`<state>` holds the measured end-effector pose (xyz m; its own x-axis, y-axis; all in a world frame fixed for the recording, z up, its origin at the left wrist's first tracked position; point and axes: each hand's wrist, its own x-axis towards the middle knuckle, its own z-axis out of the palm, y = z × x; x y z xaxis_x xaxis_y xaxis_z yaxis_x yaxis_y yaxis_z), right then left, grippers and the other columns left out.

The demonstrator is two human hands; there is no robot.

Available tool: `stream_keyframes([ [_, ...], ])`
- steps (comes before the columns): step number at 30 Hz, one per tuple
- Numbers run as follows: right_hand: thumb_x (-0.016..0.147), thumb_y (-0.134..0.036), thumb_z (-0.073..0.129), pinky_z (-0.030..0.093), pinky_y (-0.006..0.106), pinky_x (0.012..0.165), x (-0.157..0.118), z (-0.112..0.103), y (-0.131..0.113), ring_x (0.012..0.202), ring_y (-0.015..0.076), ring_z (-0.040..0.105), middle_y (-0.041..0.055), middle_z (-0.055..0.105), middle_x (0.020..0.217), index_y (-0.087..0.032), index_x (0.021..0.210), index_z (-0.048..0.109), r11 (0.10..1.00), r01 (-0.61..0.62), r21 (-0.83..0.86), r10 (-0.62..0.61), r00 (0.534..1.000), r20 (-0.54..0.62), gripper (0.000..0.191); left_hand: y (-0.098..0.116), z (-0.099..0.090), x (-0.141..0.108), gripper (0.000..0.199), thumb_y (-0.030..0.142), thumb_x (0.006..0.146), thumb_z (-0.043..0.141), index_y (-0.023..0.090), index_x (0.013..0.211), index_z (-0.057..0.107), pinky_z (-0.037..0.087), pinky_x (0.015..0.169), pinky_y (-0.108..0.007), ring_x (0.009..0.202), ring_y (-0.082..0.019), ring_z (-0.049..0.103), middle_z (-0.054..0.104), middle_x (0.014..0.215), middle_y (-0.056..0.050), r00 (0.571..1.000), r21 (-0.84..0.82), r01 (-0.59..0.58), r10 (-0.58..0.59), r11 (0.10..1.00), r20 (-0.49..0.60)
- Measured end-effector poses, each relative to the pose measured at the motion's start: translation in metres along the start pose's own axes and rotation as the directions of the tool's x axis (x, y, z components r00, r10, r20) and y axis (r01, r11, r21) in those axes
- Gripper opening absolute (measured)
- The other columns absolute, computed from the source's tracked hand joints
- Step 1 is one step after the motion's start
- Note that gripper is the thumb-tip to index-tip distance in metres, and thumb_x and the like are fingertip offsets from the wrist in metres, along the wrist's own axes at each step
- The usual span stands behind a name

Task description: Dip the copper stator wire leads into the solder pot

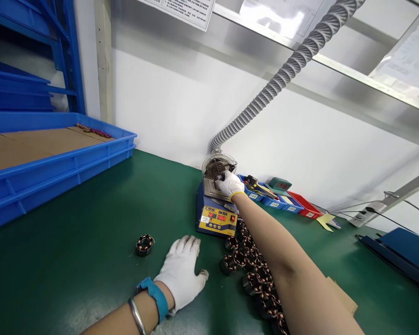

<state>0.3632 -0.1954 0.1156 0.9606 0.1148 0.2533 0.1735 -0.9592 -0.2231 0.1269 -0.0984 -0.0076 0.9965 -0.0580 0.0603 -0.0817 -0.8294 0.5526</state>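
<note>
My left hand (pixel 182 274), in a white glove, lies flat on the green table with its fingers stretched out and nothing in it. To its left a single black ring with copper windings (pixel 144 245) rests on the table. My right hand (pixel 230 184), also gloved, is at the top of a blue and yellow soldering unit (pixel 216 218), in front of its round wire guard (pixel 214 166). Its fingers are bent together; what they hold, if anything, is hidden. Several similar copper-wound rings (pixel 251 260) stand in a cluster beside and partly behind my right forearm.
A large blue tray (pixel 73 163) lined with cardboard stands at the left. A grey hose (pixel 275 83) runs down to the guard. Small blue bins (pixel 274 203) and a red bin (pixel 303 204) line the wall. A blue case (pixel 401 256) lies at the right.
</note>
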Motion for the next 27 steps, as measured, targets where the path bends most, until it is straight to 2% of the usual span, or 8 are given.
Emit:
stream_keyframes([
  [8,0.075,-0.043,0.063,0.047,0.029,0.084,-0.010,-0.025,-0.002,0.098,0.0215,0.063,0.0037,0.070,0.102,-0.023,0.110,0.064,0.985,-0.020,0.170,0.029,0.998,-0.048,0.041,-0.004,0.004,0.002,0.070,0.040,0.076,0.048,0.009,0.139,0.042,0.019,0.117,-0.045,0.137,-0.029,0.029,0.039,0.146,-0.012,0.999,0.020,-0.033,0.034,0.999,-0.038],
  [12,0.077,-0.045,0.060,0.051,0.028,0.074,-0.049,-0.023,0.000,0.078,0.0180,0.066,0.0017,0.072,0.086,-0.024,0.106,0.067,0.943,0.007,0.334,-0.045,0.993,0.105,0.037,-0.004,0.004,0.001,0.070,0.042,0.078,0.049,0.007,0.138,0.041,0.020,0.116,-0.044,0.135,-0.029,0.031,0.041,0.144,-0.013,0.996,0.029,-0.064,0.065,0.998,-0.057],
  [14,0.080,-0.035,0.055,0.052,0.026,0.071,-0.078,-0.016,0.002,0.072,0.0156,0.066,0.0004,0.072,0.084,-0.024,0.107,0.067,0.926,0.072,0.369,-0.176,0.951,0.256,0.032,-0.002,0.002,-0.002,0.068,0.042,0.078,0.050,0.007,0.135,0.043,0.024,0.113,-0.045,0.131,-0.031,0.036,0.045,0.140,-0.015,0.993,0.055,-0.079,0.083,0.995,-0.087],
  [16,0.081,-0.024,0.050,0.052,0.025,0.073,-0.109,-0.008,0.004,0.076,0.0156,0.066,0.0001,0.072,0.089,-0.024,0.109,0.067,0.926,0.203,0.318,-0.325,0.857,0.400,0.033,0.002,-0.004,-0.006,0.055,0.039,0.078,0.050,0.009,0.124,0.053,0.035,0.103,-0.047,0.119,-0.032,0.046,0.056,0.125,-0.016,0.991,0.112,-0.078,0.090,0.991,-0.103],
  [18,0.081,-0.021,0.049,0.051,0.029,0.080,-0.134,-0.001,0.008,0.090,0.0198,0.066,0.0018,0.071,0.100,-0.026,0.110,0.067,0.922,0.361,0.139,-0.381,0.783,0.491,0.034,0.005,-0.017,-0.010,0.038,0.034,0.079,0.047,0.012,0.108,0.061,0.043,0.090,-0.046,0.102,-0.031,0.054,0.062,0.105,-0.015,0.991,0.186,-0.053,0.074,0.981,-0.108],
  [20,0.083,-0.023,0.050,0.049,0.035,0.085,-0.151,0.002,0.012,0.103,0.0253,0.062,0.0055,0.068,0.109,-0.027,0.112,0.066,0.880,0.465,-0.096,-0.343,0.761,0.551,0.033,0.007,-0.036,-0.015,0.030,0.031,0.079,0.046,0.014,0.099,0.062,0.045,0.082,-0.043,0.092,-0.029,0.057,0.062,0.093,-0.013,0.988,0.255,0.016,0.025,0.967,-0.155],
  [24,0.085,-0.024,0.052,0.050,0.043,0.074,-0.162,-0.007,0.016,0.096,0.0336,0.063,0.0151,0.067,0.104,-0.022,0.108,0.065,0.790,0.421,-0.446,-0.141,0.832,0.536,0.027,-0.006,-0.081,-0.021,0.063,0.060,0.067,0.057,0.015,0.113,0.057,0.046,0.079,-0.039,0.096,-0.030,0.057,0.058,0.107,-0.014,0.926,0.286,0.307,-0.217,0.908,-0.308],
  [27,0.086,-0.030,0.051,0.049,0.045,0.067,-0.174,-0.012,0.008,0.091,0.0359,0.063,0.0183,0.065,0.103,-0.018,0.111,0.062,0.812,0.356,-0.463,-0.212,0.918,0.335,0.030,-0.027,-0.099,-0.019,0.086,0.076,0.050,0.061,0.016,0.112,0.058,0.048,0.073,-0.037,0.092,-0.032,0.060,0.061,0.104,-0.014,0.874,0.242,0.483,-0.444,0.841,-0.198],
])
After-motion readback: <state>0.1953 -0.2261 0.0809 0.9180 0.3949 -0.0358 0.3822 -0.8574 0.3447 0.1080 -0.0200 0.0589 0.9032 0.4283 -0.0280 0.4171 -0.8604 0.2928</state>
